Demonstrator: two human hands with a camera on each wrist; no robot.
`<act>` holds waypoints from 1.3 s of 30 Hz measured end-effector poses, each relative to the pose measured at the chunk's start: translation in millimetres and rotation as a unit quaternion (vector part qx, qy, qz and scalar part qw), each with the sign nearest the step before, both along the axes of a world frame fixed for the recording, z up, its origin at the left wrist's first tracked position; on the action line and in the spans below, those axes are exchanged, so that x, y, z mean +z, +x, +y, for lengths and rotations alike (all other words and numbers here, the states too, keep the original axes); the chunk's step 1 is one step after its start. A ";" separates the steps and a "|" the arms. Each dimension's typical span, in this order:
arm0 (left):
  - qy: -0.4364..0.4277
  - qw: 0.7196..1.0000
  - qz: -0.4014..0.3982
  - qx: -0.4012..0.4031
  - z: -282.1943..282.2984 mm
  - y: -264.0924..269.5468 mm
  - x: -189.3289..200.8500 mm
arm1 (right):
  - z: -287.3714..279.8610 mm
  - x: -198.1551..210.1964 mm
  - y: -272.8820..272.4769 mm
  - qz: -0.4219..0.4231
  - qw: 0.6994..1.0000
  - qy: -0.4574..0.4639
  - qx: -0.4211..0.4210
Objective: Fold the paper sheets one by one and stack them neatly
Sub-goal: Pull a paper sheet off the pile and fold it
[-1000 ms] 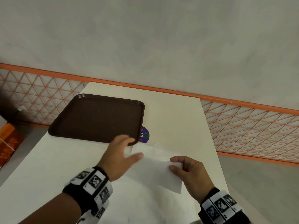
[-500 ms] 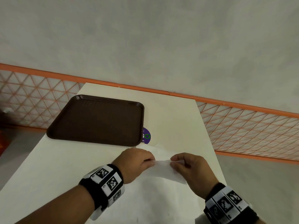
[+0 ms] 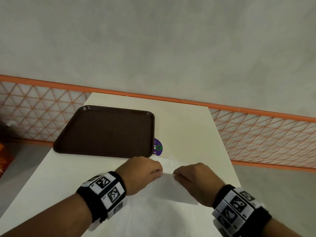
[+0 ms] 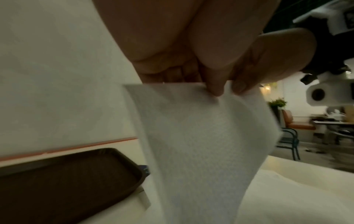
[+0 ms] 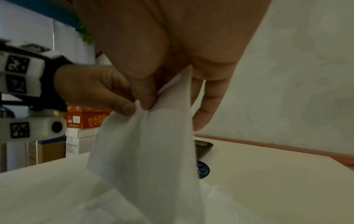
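Change: a second ago our left hand (image 3: 142, 171) lay spread by the tray (image 3: 106, 132); now it pinches the sheet (image 3: 172, 187) too, so folding can begin.
Hands: our right hand (image 3: 196, 177) pinches the same top edge, thumbs nearly touching.
Sheet: lifted at 6 o'clock of the tray, above more paper (image 3: 153, 218).
Room: open table (image 3: 184, 127) toward 12 o'clock; its right edge is near at 3 o'clock.
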State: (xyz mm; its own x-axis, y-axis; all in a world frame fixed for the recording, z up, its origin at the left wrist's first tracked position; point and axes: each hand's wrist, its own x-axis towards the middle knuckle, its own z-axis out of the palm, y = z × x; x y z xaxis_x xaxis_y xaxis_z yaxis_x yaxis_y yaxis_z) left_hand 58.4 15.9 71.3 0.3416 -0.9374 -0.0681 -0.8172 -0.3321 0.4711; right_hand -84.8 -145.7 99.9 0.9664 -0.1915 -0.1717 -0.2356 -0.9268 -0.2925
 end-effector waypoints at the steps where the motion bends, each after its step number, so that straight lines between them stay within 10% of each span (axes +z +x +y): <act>1: -0.018 0.998 0.049 0.020 3.6 4.6 0.8 | -8.0 3.9 -0.8 -0.004 1.000 0.014 0.010; 7: -0.111 0.929 0.304 0.180 -3.9 18.1 0.0 | -70.8 22.5 -8.4 -0.091 0.972 0.199 -0.087; 11: -0.208 0.806 0.469 0.294 -35.5 0.7 -12.9 | -96.7 0.0 -20.2 -0.169 0.818 0.469 -0.287; 14: -0.217 0.797 0.430 0.364 -62.2 -15.1 -40.6 | -105.9 -34.9 -30.8 -0.124 0.724 0.574 -0.362; 29: -0.109 0.877 0.157 0.441 -190.2 45.9 -76.6 | -244.1 -98.2 64.1 -0.087 0.907 0.271 -0.310; 39: 0.003 0.887 0.091 0.453 -247.4 88.2 -126.6 | -277.6 -141.1 108.0 0.034 0.938 0.096 -0.333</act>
State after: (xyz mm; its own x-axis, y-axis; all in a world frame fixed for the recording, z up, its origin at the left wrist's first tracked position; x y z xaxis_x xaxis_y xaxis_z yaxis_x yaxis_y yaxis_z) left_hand 146.6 -231.5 -55.3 0.9374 -0.2824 -0.2037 -0.1234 -0.8165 0.5640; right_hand 23.3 -423.4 -41.3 0.6297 -0.7073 -0.3212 -0.7669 -0.5000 -0.4023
